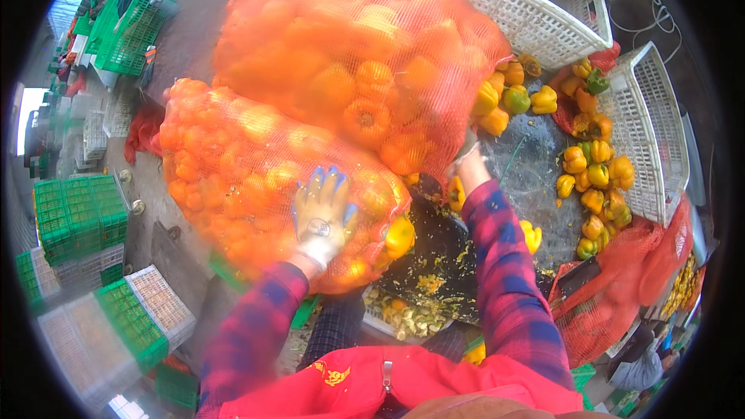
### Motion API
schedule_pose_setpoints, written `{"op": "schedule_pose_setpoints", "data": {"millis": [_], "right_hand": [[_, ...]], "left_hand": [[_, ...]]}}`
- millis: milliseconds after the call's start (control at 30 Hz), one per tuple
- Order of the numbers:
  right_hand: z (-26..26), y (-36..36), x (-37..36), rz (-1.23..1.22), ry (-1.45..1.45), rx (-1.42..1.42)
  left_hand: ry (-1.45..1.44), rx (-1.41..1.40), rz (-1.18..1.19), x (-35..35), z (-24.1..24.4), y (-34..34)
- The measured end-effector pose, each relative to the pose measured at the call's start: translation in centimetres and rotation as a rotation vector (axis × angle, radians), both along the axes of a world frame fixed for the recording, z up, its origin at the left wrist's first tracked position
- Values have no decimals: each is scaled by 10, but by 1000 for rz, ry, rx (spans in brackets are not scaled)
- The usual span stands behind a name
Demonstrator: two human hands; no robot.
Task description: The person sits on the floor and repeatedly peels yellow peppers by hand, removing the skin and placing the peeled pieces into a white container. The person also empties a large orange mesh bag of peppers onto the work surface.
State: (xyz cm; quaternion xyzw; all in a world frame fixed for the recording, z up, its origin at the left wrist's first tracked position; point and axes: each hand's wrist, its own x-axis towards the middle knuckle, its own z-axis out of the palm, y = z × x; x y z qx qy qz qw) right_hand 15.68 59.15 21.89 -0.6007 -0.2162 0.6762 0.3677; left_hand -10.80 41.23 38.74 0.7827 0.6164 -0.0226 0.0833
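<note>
My left hand (322, 215), in a beige and blue coated work glove, lies flat with its fingers apart on a red mesh sack (233, 169) filled with orange and yellow bell peppers. Some peppers show at that sack's open right end. Behind it lies a larger mesh sack (361, 52), also full of bell peppers. My right hand (463, 154) is at the right edge of this larger sack; mesh and my wrist mostly hide its fingers, so its grip is unclear. A yellow bell pepper (456, 193) lies just below it.
White plastic crates (512, 11) stand at the back, with another white crate (646, 134) at the right. Loose peppers (593, 174) line the dark work surface (535, 169). Red netting (605, 297) hangs nearer right. Below is a crate of pepper scraps (401, 314). Green crates (81, 215) are stacked left.
</note>
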Motion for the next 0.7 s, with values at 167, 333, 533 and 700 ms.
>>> {"op": "schedule_pose_setpoints", "data": {"millis": [167,333,533,700], "right_hand": [[-2,33,-15,65,-354,89],[18,82,32,420,-784,221],[7,57,52,588,-965,188],[21,54,98,688,-1060,149]], "left_hand": [[-2,-37,-17,0,-1,3],[-25,-38,-2,0,-3,3],[-85,14,-15,-2,0,5],[-89,33,-21,-2,2,3]]}}
